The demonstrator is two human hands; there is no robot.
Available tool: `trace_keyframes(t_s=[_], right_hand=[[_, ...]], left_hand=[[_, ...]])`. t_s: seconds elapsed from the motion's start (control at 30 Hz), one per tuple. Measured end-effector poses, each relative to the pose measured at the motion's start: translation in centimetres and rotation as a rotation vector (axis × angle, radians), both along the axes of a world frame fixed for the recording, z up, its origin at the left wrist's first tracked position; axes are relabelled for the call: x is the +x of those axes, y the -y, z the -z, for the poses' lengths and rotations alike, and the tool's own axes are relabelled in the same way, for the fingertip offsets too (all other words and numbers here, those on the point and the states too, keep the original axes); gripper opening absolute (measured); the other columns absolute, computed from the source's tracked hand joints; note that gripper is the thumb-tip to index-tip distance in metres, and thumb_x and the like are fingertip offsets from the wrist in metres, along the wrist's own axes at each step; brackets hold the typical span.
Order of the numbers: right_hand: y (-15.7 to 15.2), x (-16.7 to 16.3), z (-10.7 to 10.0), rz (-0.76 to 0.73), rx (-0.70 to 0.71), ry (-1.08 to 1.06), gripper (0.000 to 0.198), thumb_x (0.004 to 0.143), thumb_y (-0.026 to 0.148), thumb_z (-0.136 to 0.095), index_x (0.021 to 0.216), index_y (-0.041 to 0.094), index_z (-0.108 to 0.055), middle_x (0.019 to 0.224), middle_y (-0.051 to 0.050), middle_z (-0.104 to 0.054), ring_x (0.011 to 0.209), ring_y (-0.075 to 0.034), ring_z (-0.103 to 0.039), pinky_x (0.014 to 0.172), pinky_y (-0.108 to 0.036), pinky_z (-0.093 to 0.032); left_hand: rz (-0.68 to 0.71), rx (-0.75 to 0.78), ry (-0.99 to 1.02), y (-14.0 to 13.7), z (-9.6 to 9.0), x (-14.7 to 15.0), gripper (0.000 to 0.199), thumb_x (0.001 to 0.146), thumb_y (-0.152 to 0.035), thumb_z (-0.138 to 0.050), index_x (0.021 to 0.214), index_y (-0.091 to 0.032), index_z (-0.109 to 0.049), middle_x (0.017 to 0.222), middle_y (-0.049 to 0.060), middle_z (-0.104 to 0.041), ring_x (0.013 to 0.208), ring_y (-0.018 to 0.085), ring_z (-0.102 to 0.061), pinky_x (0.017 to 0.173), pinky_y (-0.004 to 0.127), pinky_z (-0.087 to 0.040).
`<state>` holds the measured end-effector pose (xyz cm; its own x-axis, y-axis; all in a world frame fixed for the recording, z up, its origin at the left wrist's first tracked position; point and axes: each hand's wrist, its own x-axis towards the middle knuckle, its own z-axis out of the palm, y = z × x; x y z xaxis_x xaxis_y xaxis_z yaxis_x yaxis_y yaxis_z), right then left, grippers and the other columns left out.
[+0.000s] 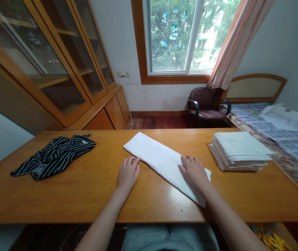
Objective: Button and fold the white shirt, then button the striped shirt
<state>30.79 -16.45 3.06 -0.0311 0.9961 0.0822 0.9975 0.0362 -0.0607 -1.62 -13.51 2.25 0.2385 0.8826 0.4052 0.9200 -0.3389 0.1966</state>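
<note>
A white cloth (156,153), folded into a long strip, lies slantwise on the wooden table from the far middle toward the near right. At its near-left edge, my left hand (128,171) has curled fingers, the thumb and fingertips closed at the rim of the cloth. My right hand (194,170) rests on top of the strip's right part with fingers apart and palm down. A small corner of the fabric sticks out beyond my right wrist. The underside of the strip is hidden.
To the right stands a stack of folded white cloths (243,148). A crumpled black garment with white stripes (60,153) lies at the left of the table (91,195). Beyond are a glass-fronted cabinet (86,104), an armchair (203,103) and a bed (287,129).
</note>
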Motion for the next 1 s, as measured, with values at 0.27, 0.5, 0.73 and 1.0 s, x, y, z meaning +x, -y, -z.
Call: trace_keyframes(t_s=[0.27, 0.5, 0.73, 1.0], right_hand=[[1.0, -1.8, -0.8, -0.016, -0.169, -0.075, 0.060, 0.097, 0.049, -0.046, 0.148, 0.019, -0.038, 0.119, -0.017, -0.062, 0.106, -0.032, -0.059, 0.085, -0.040, -0.046], [2.1, -4.0, -1.0, -0.294, -0.235, -0.409, 0.055, 0.096, 0.034, -0.046, 0.148, 0.018, -0.039, 0.127, -0.015, -0.066, 0.105, -0.027, -0.067, 0.089, -0.036, -0.050], [2.1, -4.4, -0.5, -0.434, -0.174, -0.597, 0.036, 0.099, 0.027, -0.042, 0.129, 0.022, -0.060, 0.121, -0.011, -0.069, 0.109, -0.023, -0.065, 0.095, -0.037, -0.051], [2.3, -3.5, 0.6, -0.476, -0.073, -0.594, 0.032, 0.099, 0.023, -0.045, 0.124, 0.023, -0.064, 0.102, -0.009, -0.064, 0.093, -0.020, -0.062, 0.084, -0.032, -0.052]], left_hand=[[0.159, -0.127, 0.203, -0.7, 1.9, 1.7, 0.036, 0.099, -0.031, -0.045, 0.131, -0.020, -0.057, 0.119, 0.009, -0.066, 0.109, 0.025, -0.061, 0.098, 0.043, -0.050], [0.138, -0.178, 0.248, -3.8, 3.0, 2.0, 0.041, 0.097, -0.032, -0.047, 0.134, -0.018, -0.057, 0.135, 0.012, -0.060, 0.125, 0.027, -0.055, 0.109, 0.048, -0.044], [0.188, -0.208, 0.274, -5.6, 3.6, 1.2, 0.040, 0.097, -0.031, -0.048, 0.134, -0.021, -0.058, 0.140, 0.010, -0.056, 0.131, 0.025, -0.050, 0.113, 0.048, -0.040], [0.231, -0.169, 0.297, -4.1, 3.4, 0.1, 0.038, 0.098, -0.029, -0.046, 0.133, -0.023, -0.058, 0.140, 0.008, -0.053, 0.129, 0.023, -0.050, 0.112, 0.046, -0.041]])
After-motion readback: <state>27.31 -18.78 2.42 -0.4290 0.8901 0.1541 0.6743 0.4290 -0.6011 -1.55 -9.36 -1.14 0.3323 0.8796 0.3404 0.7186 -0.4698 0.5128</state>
